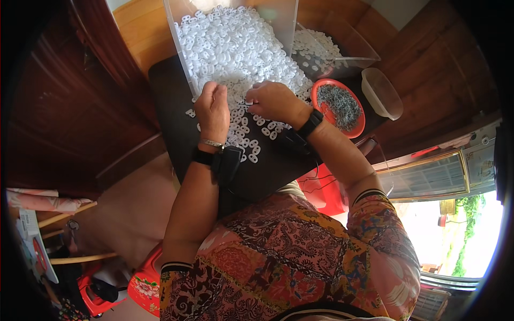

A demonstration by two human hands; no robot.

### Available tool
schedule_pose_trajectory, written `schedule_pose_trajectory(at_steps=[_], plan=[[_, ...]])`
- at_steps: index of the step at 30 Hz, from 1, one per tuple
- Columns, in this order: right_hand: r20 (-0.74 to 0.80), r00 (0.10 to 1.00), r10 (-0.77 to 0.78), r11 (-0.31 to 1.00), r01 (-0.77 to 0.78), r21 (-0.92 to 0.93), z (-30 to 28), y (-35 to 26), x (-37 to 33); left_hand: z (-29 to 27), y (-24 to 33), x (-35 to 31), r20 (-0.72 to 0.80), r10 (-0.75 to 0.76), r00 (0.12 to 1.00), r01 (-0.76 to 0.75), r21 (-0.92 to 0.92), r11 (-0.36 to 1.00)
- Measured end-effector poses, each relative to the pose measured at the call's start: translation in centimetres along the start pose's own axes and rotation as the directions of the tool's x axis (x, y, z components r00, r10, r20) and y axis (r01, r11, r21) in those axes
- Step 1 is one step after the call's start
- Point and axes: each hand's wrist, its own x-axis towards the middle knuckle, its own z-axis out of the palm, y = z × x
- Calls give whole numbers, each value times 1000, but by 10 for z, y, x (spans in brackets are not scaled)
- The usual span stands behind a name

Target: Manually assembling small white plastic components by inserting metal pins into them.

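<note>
Both hands are over the front edge of a heap of small white oval plastic pieces with two holes (235, 43), which spills out of a clear plastic bin (179, 51). My left hand (213, 115) is closed, thumb against the curled fingers; whatever it may hold is hidden. To its right, my right hand (276, 101) has its fingers curled in a pinch, with a bit of white showing at the fingertips, probably one of the pieces. Between and below the hands, loose white pieces (251, 143) lie scattered on a black tabletop (257, 179).
A red bowl (360, 128) of small grey metal parts (340, 107) stands at the right. Beside it is an empty translucent tub (383, 93). Behind sits a second clear bin (364, 51) with white pieces. A red stool (144, 283) is at lower left.
</note>
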Motion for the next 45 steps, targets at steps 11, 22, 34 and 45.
schedule_pose_trajectory(at_steps=[11, 22, 34, 45], plan=[[78, 995, 68, 993, -75, 92, 1, 3, 0, -1, 1, 1, 3, -17, 1000, 17, 50, 999], [66, 985, 159, 206, -99, 974, -16, -3, -7, 7, 36, -14, 420, -415, 807, 526, -194, 828], [-178, 957, 229, 554, 23, 832, -14, -11, -17, 10, 35, -14, 409, -404, 818, 548, -341, 764], [-340, 936, 87, 687, 191, 702, -14, -2, -20, 11, 39, -13, 420, -373, 827, 431, -48, 901]])
